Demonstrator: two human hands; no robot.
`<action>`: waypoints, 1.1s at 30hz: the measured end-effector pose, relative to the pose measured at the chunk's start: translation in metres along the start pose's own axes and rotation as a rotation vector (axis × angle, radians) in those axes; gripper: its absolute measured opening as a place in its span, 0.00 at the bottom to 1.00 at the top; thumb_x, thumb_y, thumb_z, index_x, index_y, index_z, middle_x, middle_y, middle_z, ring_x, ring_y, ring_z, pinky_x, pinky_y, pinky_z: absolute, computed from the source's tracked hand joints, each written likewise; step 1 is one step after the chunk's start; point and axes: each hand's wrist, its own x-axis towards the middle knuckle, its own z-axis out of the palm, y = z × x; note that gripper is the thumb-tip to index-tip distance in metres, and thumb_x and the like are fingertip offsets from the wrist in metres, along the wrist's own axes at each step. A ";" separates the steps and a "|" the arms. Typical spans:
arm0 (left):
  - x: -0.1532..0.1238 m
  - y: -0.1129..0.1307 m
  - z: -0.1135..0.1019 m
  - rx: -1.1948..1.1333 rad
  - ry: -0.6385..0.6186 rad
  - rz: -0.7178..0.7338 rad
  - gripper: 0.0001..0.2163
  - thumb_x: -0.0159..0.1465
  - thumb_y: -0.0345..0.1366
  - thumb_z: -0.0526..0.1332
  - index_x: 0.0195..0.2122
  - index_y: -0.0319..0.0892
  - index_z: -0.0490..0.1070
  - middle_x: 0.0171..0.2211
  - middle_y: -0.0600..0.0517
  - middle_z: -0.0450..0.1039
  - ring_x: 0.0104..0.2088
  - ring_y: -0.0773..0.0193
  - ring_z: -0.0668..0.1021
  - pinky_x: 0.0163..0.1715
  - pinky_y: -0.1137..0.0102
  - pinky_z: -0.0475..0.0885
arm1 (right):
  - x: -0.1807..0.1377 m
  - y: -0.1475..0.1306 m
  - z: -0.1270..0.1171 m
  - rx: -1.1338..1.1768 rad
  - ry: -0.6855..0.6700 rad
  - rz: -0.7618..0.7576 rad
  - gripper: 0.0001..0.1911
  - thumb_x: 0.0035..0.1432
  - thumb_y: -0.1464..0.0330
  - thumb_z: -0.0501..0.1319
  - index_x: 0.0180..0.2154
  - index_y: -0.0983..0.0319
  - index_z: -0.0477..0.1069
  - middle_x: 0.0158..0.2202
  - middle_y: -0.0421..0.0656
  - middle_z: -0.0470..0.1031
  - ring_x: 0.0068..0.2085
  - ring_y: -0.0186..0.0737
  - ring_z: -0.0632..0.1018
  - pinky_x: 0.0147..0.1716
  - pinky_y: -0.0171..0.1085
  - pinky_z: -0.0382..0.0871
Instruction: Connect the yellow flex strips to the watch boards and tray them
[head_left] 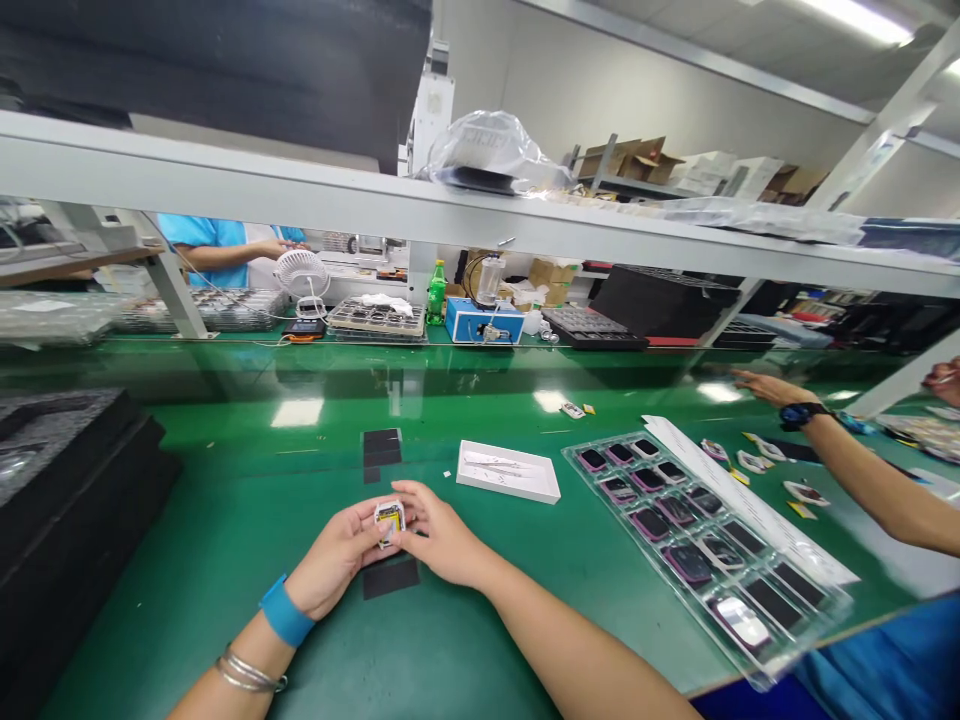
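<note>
Between my two hands, just above the green bench mat (255, 560), is a small white-framed smartwatch body (390, 522) with its yellow and silver inside showing. My left hand (341, 550) grips it from the left, the thumb lying on its face. From the right, my right hand (439, 535) closes on its edge with thumb and fingers. Below the hands lies a dark rectangular sheet (391, 578), and beyond them are more dark sheets (382, 450). A white open box (508, 472) with thin pieces inside stands to the right.
A clear tray (675, 530) of watch parts lies on the right, beside a white strip (742, 500). Past it reaches a co-worker's arm (862, 470) near loose watch parts (806, 493). Black foam blocks (75, 510) stand at the left. A shelf beam (337, 205) crosses above.
</note>
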 end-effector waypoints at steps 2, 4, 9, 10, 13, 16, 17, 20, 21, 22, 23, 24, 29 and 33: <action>0.001 -0.001 -0.001 0.023 -0.003 0.008 0.16 0.54 0.36 0.65 0.45 0.41 0.72 0.42 0.44 0.76 0.43 0.57 0.76 0.45 0.65 0.70 | 0.001 0.002 0.001 0.081 -0.054 0.036 0.25 0.51 0.76 0.59 0.52 0.60 0.58 0.47 0.46 0.71 0.45 0.40 0.75 0.46 0.43 0.70; 0.002 -0.001 0.000 0.034 -0.005 0.033 0.16 0.54 0.37 0.66 0.44 0.41 0.73 0.42 0.44 0.76 0.42 0.57 0.77 0.44 0.65 0.70 | 0.002 0.002 0.003 0.100 -0.037 0.012 0.24 0.51 0.75 0.59 0.51 0.60 0.60 0.46 0.46 0.72 0.45 0.41 0.76 0.46 0.44 0.70; 0.007 -0.003 0.007 0.047 0.072 0.120 0.19 0.49 0.38 0.69 0.41 0.37 0.74 0.39 0.41 0.77 0.38 0.55 0.78 0.39 0.64 0.72 | 0.002 0.001 0.000 0.004 0.008 -0.043 0.23 0.53 0.69 0.59 0.52 0.59 0.60 0.49 0.47 0.71 0.47 0.43 0.75 0.46 0.46 0.71; 0.009 0.000 0.007 0.048 0.117 0.137 0.20 0.47 0.38 0.70 0.41 0.36 0.74 0.37 0.40 0.77 0.37 0.54 0.78 0.36 0.63 0.73 | 0.002 0.003 -0.002 -0.062 0.030 -0.051 0.23 0.53 0.67 0.59 0.52 0.59 0.60 0.49 0.48 0.71 0.47 0.44 0.75 0.47 0.47 0.71; 0.005 0.017 0.001 0.009 0.287 0.248 0.24 0.47 0.39 0.69 0.45 0.36 0.72 0.38 0.40 0.77 0.36 0.54 0.78 0.38 0.60 0.72 | 0.008 0.013 -0.011 -0.227 0.131 -0.100 0.25 0.53 0.62 0.59 0.53 0.60 0.60 0.51 0.49 0.69 0.51 0.47 0.71 0.51 0.50 0.66; -0.029 0.040 -0.002 -0.045 0.385 0.407 0.26 0.54 0.40 0.65 0.53 0.40 0.65 0.46 0.41 0.73 0.43 0.55 0.76 0.46 0.61 0.69 | 0.012 0.020 -0.017 -0.275 0.207 -0.091 0.25 0.53 0.57 0.58 0.51 0.60 0.63 0.51 0.50 0.69 0.51 0.49 0.72 0.49 0.49 0.68; -0.048 0.045 -0.001 -0.041 0.401 0.452 0.26 0.55 0.41 0.63 0.55 0.42 0.63 0.49 0.42 0.71 0.46 0.55 0.75 0.48 0.61 0.68 | 0.012 0.020 -0.018 -0.284 0.216 -0.081 0.25 0.53 0.56 0.57 0.50 0.60 0.63 0.50 0.50 0.70 0.49 0.49 0.73 0.48 0.48 0.69; -0.119 0.050 0.004 0.197 0.539 0.539 0.23 0.56 0.40 0.62 0.54 0.47 0.65 0.49 0.46 0.72 0.48 0.52 0.73 0.47 0.60 0.69 | 0.010 0.017 -0.018 -0.314 0.220 -0.039 0.25 0.52 0.54 0.56 0.49 0.60 0.65 0.48 0.50 0.72 0.46 0.49 0.76 0.45 0.45 0.72; -0.144 0.050 0.005 0.372 0.663 0.569 0.20 0.56 0.40 0.62 0.51 0.49 0.69 0.46 0.48 0.74 0.46 0.52 0.74 0.45 0.61 0.70 | 0.009 0.015 -0.018 -0.327 0.215 -0.023 0.24 0.52 0.54 0.56 0.48 0.59 0.66 0.48 0.49 0.72 0.45 0.48 0.76 0.44 0.44 0.73; -0.169 0.051 0.004 0.595 0.807 0.618 0.16 0.56 0.38 0.63 0.46 0.51 0.73 0.43 0.50 0.75 0.45 0.53 0.75 0.46 0.63 0.70 | 0.008 0.014 -0.017 -0.341 0.210 -0.011 0.24 0.52 0.54 0.56 0.47 0.59 0.67 0.47 0.49 0.73 0.44 0.48 0.76 0.42 0.43 0.73; -0.192 0.055 0.002 0.825 0.956 0.693 0.13 0.54 0.37 0.64 0.42 0.54 0.75 0.42 0.53 0.76 0.44 0.54 0.74 0.49 0.64 0.67 | 0.008 0.013 -0.016 -0.354 0.207 -0.002 0.23 0.51 0.53 0.56 0.46 0.59 0.68 0.47 0.48 0.73 0.43 0.47 0.77 0.41 0.41 0.74; -0.213 0.061 -0.003 1.003 1.105 0.785 0.13 0.53 0.36 0.64 0.40 0.57 0.76 0.42 0.55 0.75 0.45 0.54 0.74 0.51 0.65 0.65 | 0.008 0.012 -0.015 -0.364 0.205 0.003 0.22 0.51 0.53 0.55 0.44 0.59 0.69 0.46 0.48 0.74 0.42 0.47 0.77 0.39 0.40 0.74; -0.281 0.131 -0.063 1.352 1.439 0.511 0.17 0.54 0.42 0.61 0.46 0.53 0.72 0.44 0.55 0.74 0.42 0.54 0.74 0.51 0.60 0.64 | 0.009 0.013 -0.013 -0.398 0.209 0.012 0.21 0.49 0.53 0.56 0.40 0.58 0.72 0.42 0.46 0.76 0.39 0.45 0.78 0.35 0.37 0.74; -0.289 0.190 -0.133 1.017 1.213 0.267 0.21 0.54 0.45 0.61 0.44 0.36 0.72 0.37 0.49 0.77 0.36 0.57 0.76 0.35 0.65 0.72 | 0.008 0.011 -0.013 -0.435 0.209 0.010 0.20 0.48 0.52 0.56 0.36 0.57 0.74 0.39 0.45 0.77 0.37 0.45 0.78 0.35 0.37 0.74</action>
